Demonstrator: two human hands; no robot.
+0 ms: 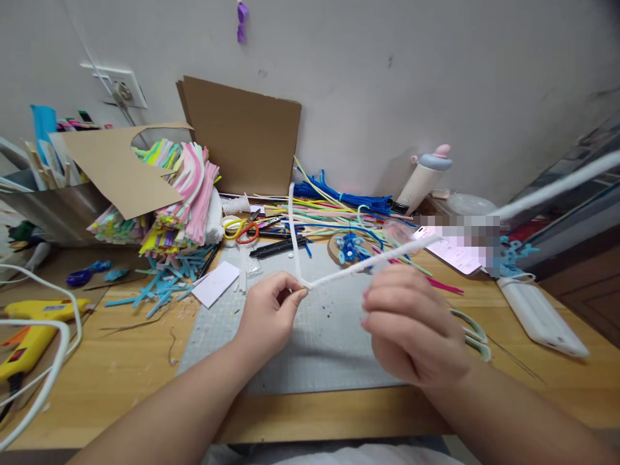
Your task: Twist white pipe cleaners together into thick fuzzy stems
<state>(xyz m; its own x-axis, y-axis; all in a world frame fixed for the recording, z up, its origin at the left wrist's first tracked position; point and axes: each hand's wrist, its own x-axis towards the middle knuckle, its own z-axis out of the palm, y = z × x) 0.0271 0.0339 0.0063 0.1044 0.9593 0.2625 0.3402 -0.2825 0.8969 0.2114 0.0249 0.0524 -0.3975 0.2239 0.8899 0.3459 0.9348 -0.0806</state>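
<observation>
I have the left hand (271, 309) over the middle of the grey mat (310, 371), thumb and forefinger pinched tight on the bend of a white pipe cleaner (349, 266). From that bend, a short length stands up and a longer one slants off past the right hand (414, 323), above the mat's right side. Those right fingers are curled in, but they're blurred on my side, so I cannot tell whether they grip anything.

The mat lies close to the front edge of the desk (339, 413). Just beyond the right wrist I make out green scissors (477, 349), partly hidden. Toward the desk's right edge lie a phone (458, 255) (its screen partly pixelated for me) and a white case (542, 316). A yellow glue gun (29, 349) sits at the left edge; blue pipe cleaners (349, 197) and a bottle (422, 184) are along the back edge, by the wall.
</observation>
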